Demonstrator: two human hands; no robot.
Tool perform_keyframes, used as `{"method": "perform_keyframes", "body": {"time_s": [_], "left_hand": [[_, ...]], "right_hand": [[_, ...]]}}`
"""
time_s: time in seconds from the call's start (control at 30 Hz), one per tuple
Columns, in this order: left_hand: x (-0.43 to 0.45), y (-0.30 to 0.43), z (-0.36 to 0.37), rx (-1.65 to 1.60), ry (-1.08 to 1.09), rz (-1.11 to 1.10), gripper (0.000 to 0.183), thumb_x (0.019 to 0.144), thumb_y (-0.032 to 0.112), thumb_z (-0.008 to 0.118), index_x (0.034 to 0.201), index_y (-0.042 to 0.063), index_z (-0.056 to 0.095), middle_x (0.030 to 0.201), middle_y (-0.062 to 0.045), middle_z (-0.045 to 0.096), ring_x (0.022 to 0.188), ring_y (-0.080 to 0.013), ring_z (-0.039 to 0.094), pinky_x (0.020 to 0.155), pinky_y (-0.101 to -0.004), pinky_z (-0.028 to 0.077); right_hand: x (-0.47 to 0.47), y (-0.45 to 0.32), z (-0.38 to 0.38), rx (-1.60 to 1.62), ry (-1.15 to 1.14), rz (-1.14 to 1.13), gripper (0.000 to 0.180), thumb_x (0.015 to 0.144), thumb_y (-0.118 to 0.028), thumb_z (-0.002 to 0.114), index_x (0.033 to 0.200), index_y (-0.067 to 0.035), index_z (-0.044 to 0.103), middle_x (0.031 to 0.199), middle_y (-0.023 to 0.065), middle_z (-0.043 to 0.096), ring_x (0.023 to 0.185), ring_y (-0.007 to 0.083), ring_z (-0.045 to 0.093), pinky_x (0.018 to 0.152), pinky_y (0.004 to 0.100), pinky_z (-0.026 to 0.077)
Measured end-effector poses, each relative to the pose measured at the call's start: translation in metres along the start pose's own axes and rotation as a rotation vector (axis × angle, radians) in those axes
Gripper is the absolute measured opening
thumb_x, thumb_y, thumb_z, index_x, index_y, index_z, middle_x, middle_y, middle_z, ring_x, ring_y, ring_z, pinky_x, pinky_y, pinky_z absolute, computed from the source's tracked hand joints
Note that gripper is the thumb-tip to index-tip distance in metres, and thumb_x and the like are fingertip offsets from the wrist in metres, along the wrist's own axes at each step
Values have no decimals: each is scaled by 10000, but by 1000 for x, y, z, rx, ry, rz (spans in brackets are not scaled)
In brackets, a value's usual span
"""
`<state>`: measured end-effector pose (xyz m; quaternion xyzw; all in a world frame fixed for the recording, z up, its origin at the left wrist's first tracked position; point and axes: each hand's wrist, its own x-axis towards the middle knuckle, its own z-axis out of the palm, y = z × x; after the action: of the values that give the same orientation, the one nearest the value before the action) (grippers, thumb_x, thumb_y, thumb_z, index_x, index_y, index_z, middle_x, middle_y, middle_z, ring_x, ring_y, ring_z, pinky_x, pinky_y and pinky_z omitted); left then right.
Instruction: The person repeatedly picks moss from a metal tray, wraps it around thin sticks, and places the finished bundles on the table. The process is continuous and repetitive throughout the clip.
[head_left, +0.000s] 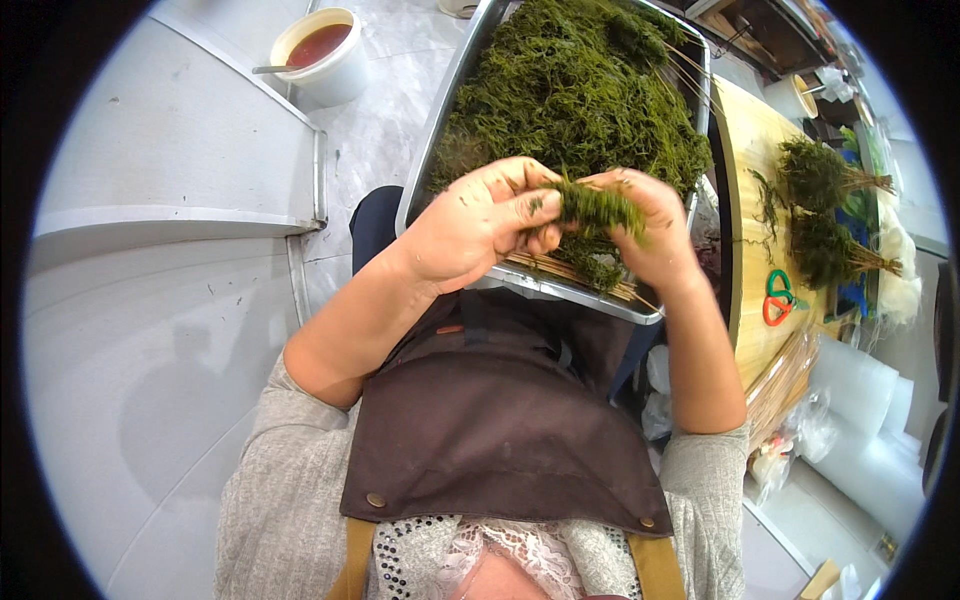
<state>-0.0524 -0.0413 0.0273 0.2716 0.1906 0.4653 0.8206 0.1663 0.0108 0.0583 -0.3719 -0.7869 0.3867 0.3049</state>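
Note:
Between both hands is a small tuft of green moss (600, 208), blurred on its right side. My left hand (491, 214) pinches its left end between thumb and fingers, and bits of green cling to the skin. Around the right end curl the fingers of my right hand (652, 221). Both hands are above the near part of a metal tray (421, 169) heaped with damp green moss (570, 90). Thin wooden sticks (551, 268) lie along the tray's near edge, partly hidden by my hands, with a little moss on them.
At left stands a white bucket (337, 82) of reddish liquid with a handle jutting out. On the wooden table (739, 187) at right lie scissors (780, 296) with green and red handles and tied moss bundles (821, 240) on sticks. Bagged sticks (780, 375) and bubble wrap (862, 405) lie nearer.

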Motion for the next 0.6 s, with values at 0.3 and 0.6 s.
{"method": "perform_keyframes", "body": {"time_s": [0.3, 0.6], "left_hand": [[7, -13, -4, 1107, 382, 295, 141, 981, 101, 685, 1061, 10, 613, 900, -80, 655, 771, -104, 628, 699, -268, 514], [14, -5, -7, 420, 278, 279, 87, 1033, 78, 627, 1088, 30, 579, 946, -66, 683, 821, -116, 652, 722, -264, 530]], "right_hand": [[1, -19, -12, -468, -79, -225, 86, 855, -122, 771, 904, -55, 747, 801, 105, 699, 752, 287, 688, 673, 382, 569], [-5, -3, 13, -590, -120, -207, 121, 872, -141, 734, 907, -30, 700, 827, 140, 676, 793, 339, 684, 744, 435, 574]]}}
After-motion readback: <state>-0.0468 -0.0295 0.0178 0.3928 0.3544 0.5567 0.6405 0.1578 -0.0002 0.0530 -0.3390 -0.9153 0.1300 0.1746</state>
